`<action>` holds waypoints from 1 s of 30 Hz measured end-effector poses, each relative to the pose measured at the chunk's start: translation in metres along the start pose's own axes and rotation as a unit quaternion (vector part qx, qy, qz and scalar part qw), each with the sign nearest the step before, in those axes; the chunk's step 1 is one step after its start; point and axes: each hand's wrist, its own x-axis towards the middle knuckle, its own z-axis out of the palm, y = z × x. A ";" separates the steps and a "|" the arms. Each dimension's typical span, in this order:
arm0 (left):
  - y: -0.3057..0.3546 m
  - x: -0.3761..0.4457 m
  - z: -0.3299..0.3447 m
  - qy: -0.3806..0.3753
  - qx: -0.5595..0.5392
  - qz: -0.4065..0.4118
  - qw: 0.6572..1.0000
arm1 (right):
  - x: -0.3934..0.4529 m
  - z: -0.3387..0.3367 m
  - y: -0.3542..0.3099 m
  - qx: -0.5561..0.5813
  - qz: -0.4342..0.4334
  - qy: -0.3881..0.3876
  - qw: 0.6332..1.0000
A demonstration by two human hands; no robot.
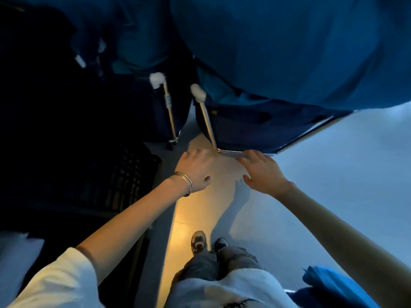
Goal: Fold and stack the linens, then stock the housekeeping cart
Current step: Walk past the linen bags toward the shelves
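Dim floor (322, 174); your left hand (195, 170) and right hand (262, 172) reach spread, empty, toward cart frame (209, 127). Fabric overhang (289, 52) could snag.

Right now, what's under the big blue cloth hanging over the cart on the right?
Beneath the big blue draped cloth show a dark navy fabric cart body and a slanted metal frame leg with a white padded cap. Whatever is inside the cart is covered.
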 end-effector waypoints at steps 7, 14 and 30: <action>0.025 0.059 -0.009 -0.025 0.020 0.126 0.991 | -0.023 0.011 0.036 0.023 0.128 -0.011 0.991; 0.039 0.101 -0.022 -0.008 0.037 0.186 0.982 | -0.035 0.010 0.058 0.054 0.217 -0.008 0.975; 0.178 0.220 -0.070 -0.053 0.038 0.261 0.963 | -0.071 0.008 0.214 0.096 0.279 -0.015 0.955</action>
